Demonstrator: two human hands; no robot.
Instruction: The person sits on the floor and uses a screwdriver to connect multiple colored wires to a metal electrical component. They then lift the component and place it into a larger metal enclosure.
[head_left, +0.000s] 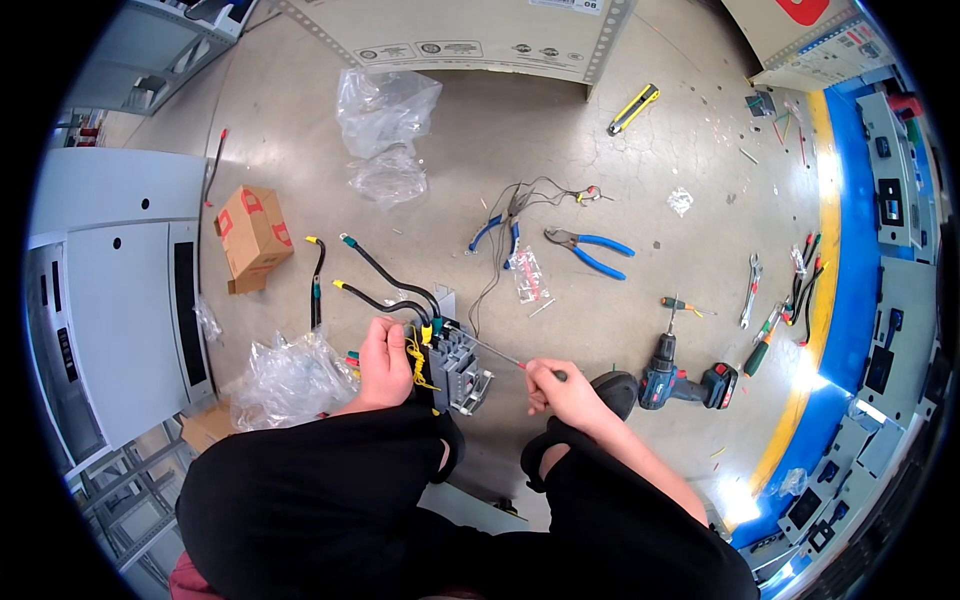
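Note:
Between my feet stands a grey electrical switching device point(462, 378), with two thick black cables at its far end. One cable point(388, 274) has green sleeves, the other point(378, 301) yellow ones. My right hand point(562, 390) is closed around a screwdriver point(500, 354), whose long shaft points left to the device's terminal end. Against the device's left side is my left hand point(386, 362), its fingers curled; what they grip is hidden. A thin yellow cord point(417, 362) hangs beside those fingers.
Pliers point(515, 205), blue-handled cutters point(598, 252), and a yellow utility knife point(634, 108) lie on the floor ahead. To the right are a cordless drill point(672, 385) and wrench point(750, 290). Plastic bags point(290, 380), a cardboard box point(255, 238) and grey cabinets point(130, 320) are left.

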